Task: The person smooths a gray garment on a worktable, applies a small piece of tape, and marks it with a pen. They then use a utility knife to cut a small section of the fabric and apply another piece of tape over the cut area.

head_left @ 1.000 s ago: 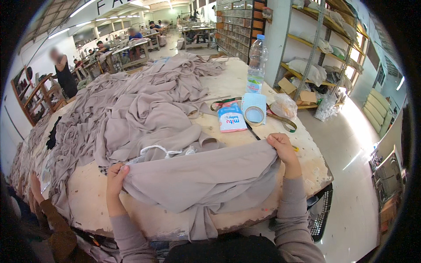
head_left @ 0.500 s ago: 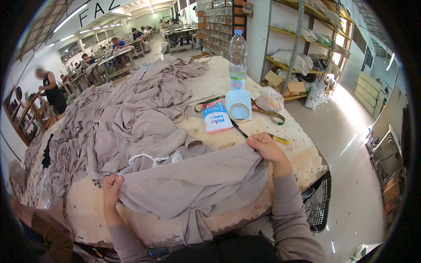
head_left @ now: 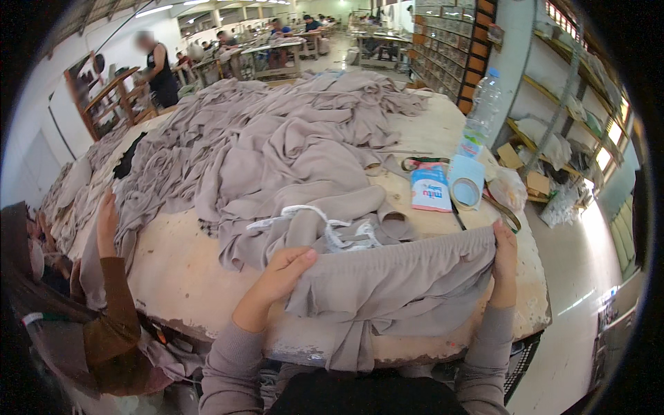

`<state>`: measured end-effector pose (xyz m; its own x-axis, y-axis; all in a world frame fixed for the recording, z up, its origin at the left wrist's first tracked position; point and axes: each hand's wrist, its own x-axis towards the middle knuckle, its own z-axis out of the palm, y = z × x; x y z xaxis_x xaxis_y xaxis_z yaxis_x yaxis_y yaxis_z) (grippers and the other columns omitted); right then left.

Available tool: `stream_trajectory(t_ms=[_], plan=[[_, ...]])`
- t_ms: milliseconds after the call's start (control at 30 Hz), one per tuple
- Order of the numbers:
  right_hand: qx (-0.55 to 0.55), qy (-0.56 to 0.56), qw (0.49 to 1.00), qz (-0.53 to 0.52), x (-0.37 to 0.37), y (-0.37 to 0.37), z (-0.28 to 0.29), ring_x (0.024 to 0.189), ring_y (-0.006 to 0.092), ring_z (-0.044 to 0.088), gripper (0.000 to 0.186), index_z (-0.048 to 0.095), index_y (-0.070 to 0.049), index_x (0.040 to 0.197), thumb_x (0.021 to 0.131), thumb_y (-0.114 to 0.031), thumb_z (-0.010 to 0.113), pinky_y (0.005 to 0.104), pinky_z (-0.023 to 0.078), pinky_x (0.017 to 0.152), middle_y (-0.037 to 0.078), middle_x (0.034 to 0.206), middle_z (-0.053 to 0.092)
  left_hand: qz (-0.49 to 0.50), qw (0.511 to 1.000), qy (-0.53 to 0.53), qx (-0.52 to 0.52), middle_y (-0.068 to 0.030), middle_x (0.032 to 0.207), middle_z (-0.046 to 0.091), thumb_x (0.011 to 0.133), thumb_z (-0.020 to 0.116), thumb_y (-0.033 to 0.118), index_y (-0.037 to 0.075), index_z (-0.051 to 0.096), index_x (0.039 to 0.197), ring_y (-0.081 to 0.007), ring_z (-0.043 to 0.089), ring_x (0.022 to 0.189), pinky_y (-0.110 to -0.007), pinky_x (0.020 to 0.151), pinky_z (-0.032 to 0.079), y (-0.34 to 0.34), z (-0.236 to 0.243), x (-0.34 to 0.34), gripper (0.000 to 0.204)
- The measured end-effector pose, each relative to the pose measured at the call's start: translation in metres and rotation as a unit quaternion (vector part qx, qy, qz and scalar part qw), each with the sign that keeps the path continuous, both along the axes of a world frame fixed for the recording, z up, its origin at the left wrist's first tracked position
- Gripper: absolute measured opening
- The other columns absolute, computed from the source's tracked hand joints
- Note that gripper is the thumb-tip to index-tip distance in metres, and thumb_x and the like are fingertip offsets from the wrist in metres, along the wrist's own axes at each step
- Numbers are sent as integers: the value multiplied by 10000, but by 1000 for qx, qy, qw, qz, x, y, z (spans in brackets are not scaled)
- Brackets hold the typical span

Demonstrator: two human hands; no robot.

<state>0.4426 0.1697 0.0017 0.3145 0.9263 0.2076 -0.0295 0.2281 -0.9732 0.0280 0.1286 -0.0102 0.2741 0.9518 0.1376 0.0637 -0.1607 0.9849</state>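
Between my two hands hangs a taupe garment [head_left: 398, 287] with a gathered, elastic-looking waistband along its top edge. The thumb and fingers of my left hand [head_left: 282, 273] close on one end of that band. At its other end, my right hand [head_left: 505, 250] grips the band too. Lower folds of the cloth rest on the wooden table [head_left: 180, 259] and droop over its near edge. Just beyond the band lie crumpled white strips [head_left: 353, 236], beside a large heap of taupe cloth [head_left: 290, 152].
At the right stand a water bottle [head_left: 479, 114], a pink-and-blue packet [head_left: 430, 187], a tape roll [head_left: 465, 192] and a plastic bag [head_left: 508, 188]. A co-worker [head_left: 104, 325] sits close on the left, hand raised at the cloth. Shelves [head_left: 560, 104] stand beyond the table's right side.
The view has swung left, bringing the co-worker further into sight. The garment's top edge, smoother before, now shows clear gathers. Both hands still hold it.
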Motion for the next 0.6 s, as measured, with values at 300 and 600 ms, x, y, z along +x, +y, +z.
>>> stream_trajectory(t_ms=[300, 600], plan=[[11, -129, 990, 58, -12, -8, 6, 584, 41, 398, 279, 494, -79, 678, 866, -275, 555, 206, 310, 536, -64, 613, 434, -18, 997, 60, 35, 46, 648, 434, 830, 608, 221, 51, 533, 732, -47, 384, 578, -222, 513, 303, -11, 20, -5, 210], [375, -448, 797, -150, -43, -19, 13, 764, 249, 513, 206, 512, -60, 714, 593, 59, 630, 300, 428, 673, 83, 827, 527, 271, 765, 284, 510, -30, 678, 496, 535, 655, 70, 109, 514, 624, -227, 490, 671, -360, 713, 336, 4, 12, -26, 172]])
